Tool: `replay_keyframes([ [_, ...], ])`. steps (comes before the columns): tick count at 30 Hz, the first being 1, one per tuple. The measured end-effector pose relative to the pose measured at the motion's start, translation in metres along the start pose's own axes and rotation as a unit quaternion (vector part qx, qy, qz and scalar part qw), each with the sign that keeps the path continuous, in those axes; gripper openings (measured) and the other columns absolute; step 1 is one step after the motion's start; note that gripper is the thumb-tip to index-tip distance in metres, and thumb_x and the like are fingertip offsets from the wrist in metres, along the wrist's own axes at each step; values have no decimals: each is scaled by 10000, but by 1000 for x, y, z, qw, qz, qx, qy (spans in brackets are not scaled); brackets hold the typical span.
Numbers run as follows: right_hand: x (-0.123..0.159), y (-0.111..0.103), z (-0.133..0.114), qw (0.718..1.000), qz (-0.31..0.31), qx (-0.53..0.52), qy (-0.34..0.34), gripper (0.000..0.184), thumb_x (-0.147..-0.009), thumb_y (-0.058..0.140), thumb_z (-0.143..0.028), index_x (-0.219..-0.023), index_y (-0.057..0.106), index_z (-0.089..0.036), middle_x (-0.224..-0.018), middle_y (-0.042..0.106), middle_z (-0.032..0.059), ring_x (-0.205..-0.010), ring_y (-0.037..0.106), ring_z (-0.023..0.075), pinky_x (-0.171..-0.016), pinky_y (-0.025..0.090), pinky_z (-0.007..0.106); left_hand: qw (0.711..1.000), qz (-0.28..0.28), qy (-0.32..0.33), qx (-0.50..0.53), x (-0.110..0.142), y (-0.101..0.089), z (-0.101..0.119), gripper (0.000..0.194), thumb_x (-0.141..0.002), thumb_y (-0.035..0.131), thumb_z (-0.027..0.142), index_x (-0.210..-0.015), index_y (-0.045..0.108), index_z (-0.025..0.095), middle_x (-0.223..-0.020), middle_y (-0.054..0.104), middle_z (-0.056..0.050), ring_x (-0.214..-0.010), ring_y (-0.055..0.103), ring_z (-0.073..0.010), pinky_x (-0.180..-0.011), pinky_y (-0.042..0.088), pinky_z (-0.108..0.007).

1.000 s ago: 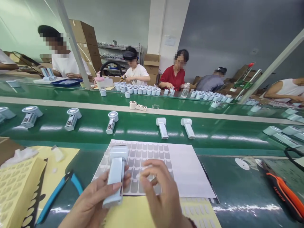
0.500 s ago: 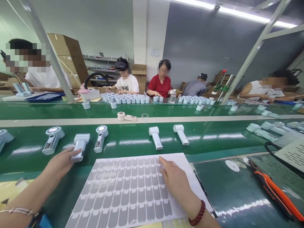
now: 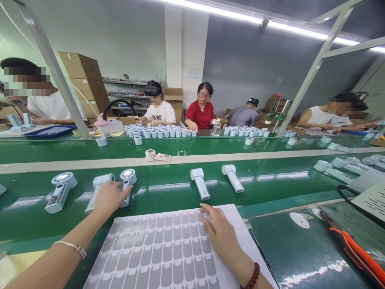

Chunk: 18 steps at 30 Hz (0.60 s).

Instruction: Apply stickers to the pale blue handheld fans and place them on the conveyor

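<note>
My left hand (image 3: pixel 110 197) reaches over the belt with its fingers apart. Its thumb side lies across the handle of a pale blue handheld fan (image 3: pixel 128 176) whose dark panel faces up. Partly under the same hand is another handheld fan (image 3: pixel 104 179), back side up. My right hand (image 3: pixel 221 230) rests, fingers spread, on the upper right of a white sheet of grey stickers (image 3: pixel 162 249). A fingertip touches near the top row; whether it lifts a sticker I cannot tell.
More handheld fans (image 3: pixel 201 185) lie along the green belt (image 3: pixel 168 192). Orange-handled pliers (image 3: pixel 351 245) and a white disc (image 3: pixel 299 220) are at the right. Across the line, people sit behind rows of round fan heads (image 3: pixel 168 131). A slanted metal post (image 3: pixel 313 76) stands at the right.
My left hand has let go of the back-up fan and moved right to the fan with the dark panel. My right hand stays on the sticker sheet. The view has shifted slightly.
</note>
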State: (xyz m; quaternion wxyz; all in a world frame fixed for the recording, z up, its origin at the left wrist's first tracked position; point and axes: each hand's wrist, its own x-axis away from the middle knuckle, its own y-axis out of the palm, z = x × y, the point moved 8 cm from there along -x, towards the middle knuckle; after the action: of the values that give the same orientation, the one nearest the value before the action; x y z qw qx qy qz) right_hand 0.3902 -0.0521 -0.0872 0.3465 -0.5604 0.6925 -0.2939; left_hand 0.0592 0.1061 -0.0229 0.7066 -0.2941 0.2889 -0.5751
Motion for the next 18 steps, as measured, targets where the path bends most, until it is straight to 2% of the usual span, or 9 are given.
replay_keyframes([
  [2, -1, 2, 6, 1000, 12, -21, -7, 449, -978, 329, -244, -1395, 494, -214, -1278, 645, 62, -1181, 586, 209, -909, 528, 357, 999, -15, -32, -31, -2, 15, -1, 324, -870, 683, 362, -1117, 649, 155, -1284, 603, -113, -1206, 546, -317, -1010, 440, -554],
  [4, -2, 6, 13, 999, 19, -31, -7, 480, -975, 313, -282, -1422, 467, -200, -1305, 627, 83, -1203, 576, 234, -905, 532, 393, 997, -16, -70, -39, -3, 24, -4, 321, -875, 681, 337, -1140, 635, 162, -1256, 609, -117, -1137, 585, -285, -956, 485, -525],
  [6, -4, 9, 20, 999, 20, -36, -6, 497, -967, 317, -314, -1425, 472, -196, -1326, 611, 103, -1207, 576, 266, -866, 545, 419, 995, -17, -96, -18, -2, 28, -7, 311, -879, 676, 333, -1135, 634, 161, -1215, 624, -106, -1085, 607, -273, -911, 513, -496],
  [9, -6, 11, 26, 999, 13, -51, -8, 474, -972, 337, -355, -1400, 507, -242, -1282, 641, 77, -1142, 619, 259, -844, 553, 394, 992, -18, -113, 59, 13, 28, -5, 291, -889, 662, 354, -1099, 639, 154, -1121, 649, -85, -986, 635, -248, -849, 538, -456],
  [11, -6, 11, 28, 998, 9, -62, -8, 459, -973, 351, -376, -1389, 518, -274, -1230, 670, 50, -1070, 652, 243, -825, 557, 366, 985, -18, -108, 135, 34, 23, 0, 272, -904, 636, 359, -1081, 630, 153, -1065, 655, -69, -914, 641, -224, -804, 543, -428],
  [14, -6, 10, 28, 998, 13, -63, 2, 483, -967, 358, -383, -1420, 487, -278, -1265, 653, 49, -1043, 655, 254, -798, 557, 378, 961, -44, -71, 265, 81, 12, 13, 216, -902, 600, 337, -1026, 628, 161, -928, 677, -46, -768, 625, -176, -713, 522, -337],
  [16, -6, 10, 27, 998, 16, -56, 9, 490, -961, 361, -351, -1428, 482, -265, -1308, 630, 62, -1094, 634, 268, -799, 552, 396, 939, -85, -56, 328, 119, 6, 18, 227, -842, 636, 396, -856, 658, 170, -671, 633, -17, -591, 545, -151, -593, 465, -273],
  [17, -6, 10, 26, 998, 16, -53, 10, 482, -958, 365, -329, -1417, 496, -259, -1312, 628, 68, -1114, 625, 270, -801, 549, 398, 930, -105, -60, 347, 138, 5, 17, 301, -800, 667, 466, -724, 642, 176, -529, 540, 2, -511, 480, -140, -522, 423, -259],
  [18, -6, 10, 24, 999, 15, -52, 10, 466, -958, 371, -306, -1397, 517, -254, -1299, 636, 71, -1124, 621, 267, -808, 547, 394, 921, -121, -68, 365, 156, 4, 12, 395, -781, 660, 556, -658, 631, 181, -472, 487, 6, -463, 432, -132, -472, 388, -256],
])
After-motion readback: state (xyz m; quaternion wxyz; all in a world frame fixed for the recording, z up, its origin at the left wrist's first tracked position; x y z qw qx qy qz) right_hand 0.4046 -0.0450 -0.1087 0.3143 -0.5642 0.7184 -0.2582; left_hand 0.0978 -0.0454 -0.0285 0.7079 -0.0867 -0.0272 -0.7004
